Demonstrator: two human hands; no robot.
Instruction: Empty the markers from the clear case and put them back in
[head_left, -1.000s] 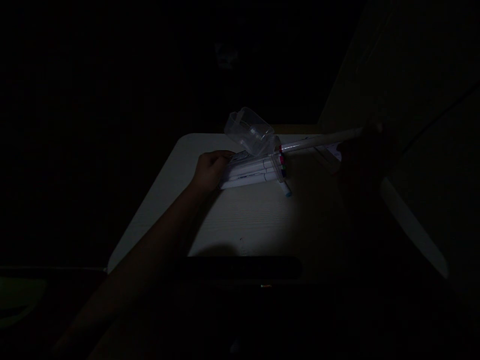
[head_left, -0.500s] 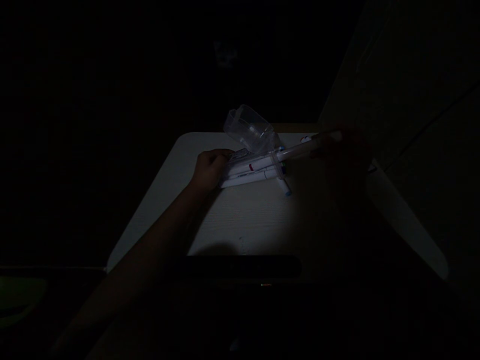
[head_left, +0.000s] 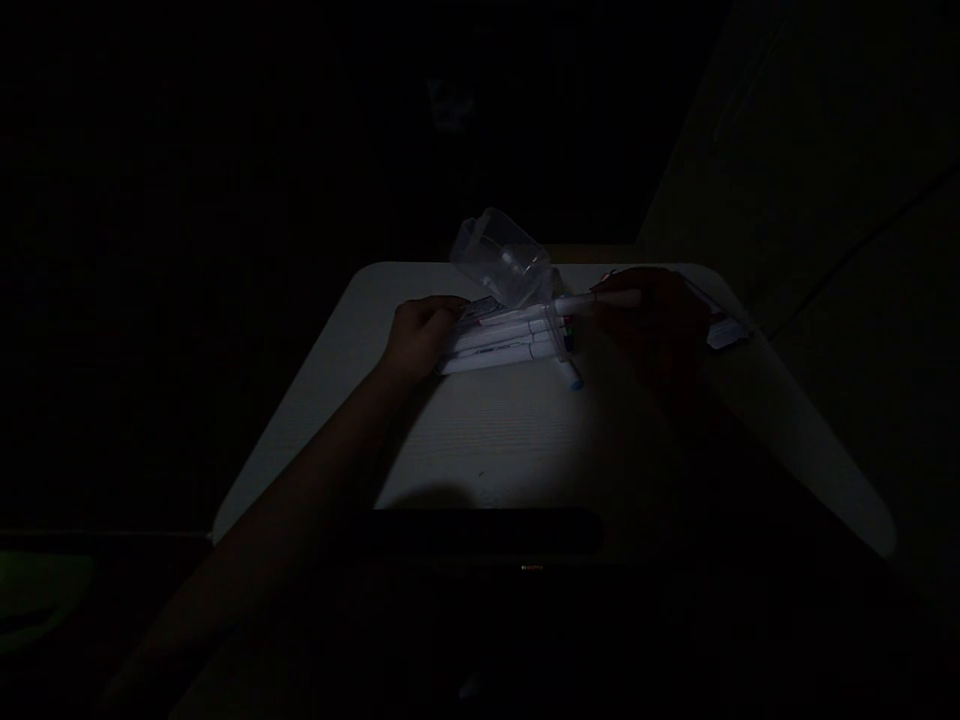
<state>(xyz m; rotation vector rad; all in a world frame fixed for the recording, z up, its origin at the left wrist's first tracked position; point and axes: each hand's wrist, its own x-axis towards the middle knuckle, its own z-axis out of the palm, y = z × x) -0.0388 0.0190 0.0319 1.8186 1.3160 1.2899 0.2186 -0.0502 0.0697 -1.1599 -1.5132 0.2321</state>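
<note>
A clear plastic marker case [head_left: 487, 345] lies on its side on the white table, its flip lid [head_left: 499, 258] hinged up and back. Several white markers [head_left: 506, 330] are inside it. My left hand [head_left: 420, 335] grips the closed left end of the case. At the open right end, my right hand [head_left: 660, 315], dark in shadow, has its fingers closed on a white marker [head_left: 615, 298], whose far end is at the mouth of the case. Another marker with a blue tip [head_left: 572, 377] sticks out by the case's lower right corner.
Behind my right hand, a heap of pale items [head_left: 726, 328] rests at the white table's [head_left: 465, 440] right edge, too dim to name. A dark bar [head_left: 480, 532] crosses the near side. A cable [head_left: 862, 240] runs at the right. The surroundings are very dark.
My right hand has come left and lower, now closer to the case's mouth with a white marker. One marker with a red band has slid further into the case. My left hand stays put.
</note>
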